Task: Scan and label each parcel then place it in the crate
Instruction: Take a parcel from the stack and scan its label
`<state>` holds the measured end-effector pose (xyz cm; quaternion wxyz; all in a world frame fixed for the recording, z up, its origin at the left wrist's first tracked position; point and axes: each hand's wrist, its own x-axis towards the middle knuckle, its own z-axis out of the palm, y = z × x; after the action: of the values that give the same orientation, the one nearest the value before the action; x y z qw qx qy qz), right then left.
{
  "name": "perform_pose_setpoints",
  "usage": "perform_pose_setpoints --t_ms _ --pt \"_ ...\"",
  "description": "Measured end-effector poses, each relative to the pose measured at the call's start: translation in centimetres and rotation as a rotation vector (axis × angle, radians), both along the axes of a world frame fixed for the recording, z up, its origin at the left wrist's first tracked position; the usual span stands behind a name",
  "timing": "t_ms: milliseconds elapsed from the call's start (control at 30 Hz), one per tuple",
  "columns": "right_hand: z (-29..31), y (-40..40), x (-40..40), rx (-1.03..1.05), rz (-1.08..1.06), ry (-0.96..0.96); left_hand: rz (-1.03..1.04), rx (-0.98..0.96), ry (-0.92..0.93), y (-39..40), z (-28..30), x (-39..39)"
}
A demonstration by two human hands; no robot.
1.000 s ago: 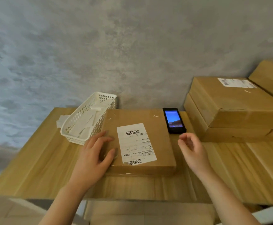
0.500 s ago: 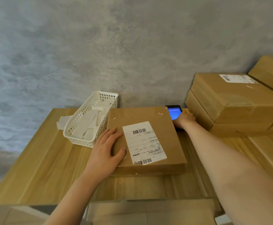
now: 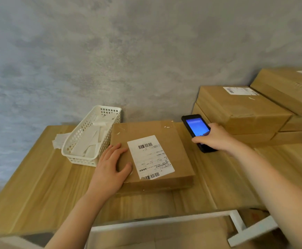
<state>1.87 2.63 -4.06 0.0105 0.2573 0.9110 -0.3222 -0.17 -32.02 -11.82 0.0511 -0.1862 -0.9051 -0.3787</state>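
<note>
A flat brown cardboard parcel [image 3: 166, 139] lies on the wooden table [image 3: 38, 186], with a white barcode label [image 3: 150, 156] stuck on top. My left hand [image 3: 110, 168] rests flat on the parcel's left part, fingers straight. A black handheld scanner [image 3: 195, 126] with a lit blue screen sits to the right of the parcel. My right hand [image 3: 215, 137] grips its lower end and lifts it off the table.
A white perforated basket [image 3: 92, 135] with paper strips stands left of the parcel, loose white labels [image 3: 59, 141] beside it. Several stacked cardboard boxes [image 3: 240, 108] fill the right back against the grey wall. More cardboard lies under the table's front edge.
My right hand reached to the scanner, closed round it and drew it toward me. My left hand stayed on the parcel, which shifted slightly.
</note>
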Motion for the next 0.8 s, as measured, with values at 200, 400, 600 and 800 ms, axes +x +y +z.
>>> perform_pose_setpoints --t_ms 200,400,600,800 --pt "6.3 -5.2 6.3 -0.022 0.236 -0.154 0.005 -0.003 -0.005 0.1 0.0 -0.1" --pt "7.5 -8.7 8.9 0.061 0.392 -0.316 0.013 0.000 -0.002 0.2 0.1 0.1" --pt "7.4 -9.3 9.0 0.096 0.410 -0.345 0.014 0.003 -0.005 0.2 0.2 0.3" --pt "7.1 -9.4 8.7 0.120 0.428 -0.355 0.013 0.002 -0.004 0.2 0.3 0.4"
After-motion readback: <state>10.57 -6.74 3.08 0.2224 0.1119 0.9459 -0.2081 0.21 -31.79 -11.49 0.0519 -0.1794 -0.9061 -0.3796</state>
